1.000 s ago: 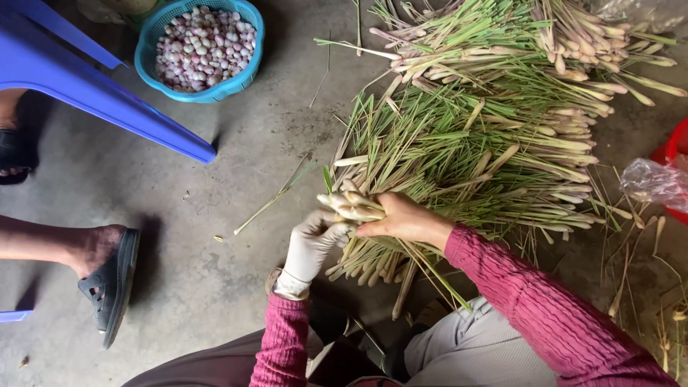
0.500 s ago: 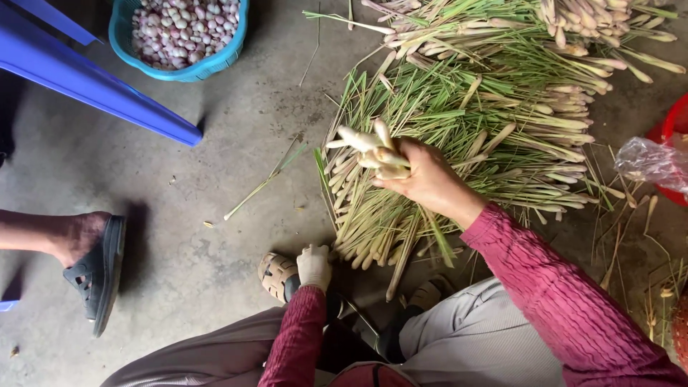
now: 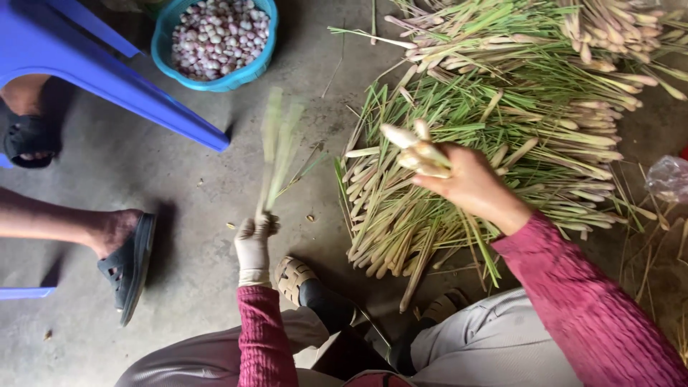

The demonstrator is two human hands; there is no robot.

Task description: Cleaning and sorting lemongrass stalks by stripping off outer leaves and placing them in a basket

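With the gloved left hand (image 3: 254,240) clenched on blurred green trimmings (image 3: 278,147) and the right hand (image 3: 466,183) gripping lemongrass stalks (image 3: 416,147) above the floor pile (image 3: 502,136), loose stalks could slip out.

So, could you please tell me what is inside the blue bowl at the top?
The blue bowl is filled with small pink and white bulbs, perhaps shallots or garlic. They hide its bottom, and its upper rim is out of view.

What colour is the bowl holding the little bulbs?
The bowl is turquoise blue, seen clearly in the head view.
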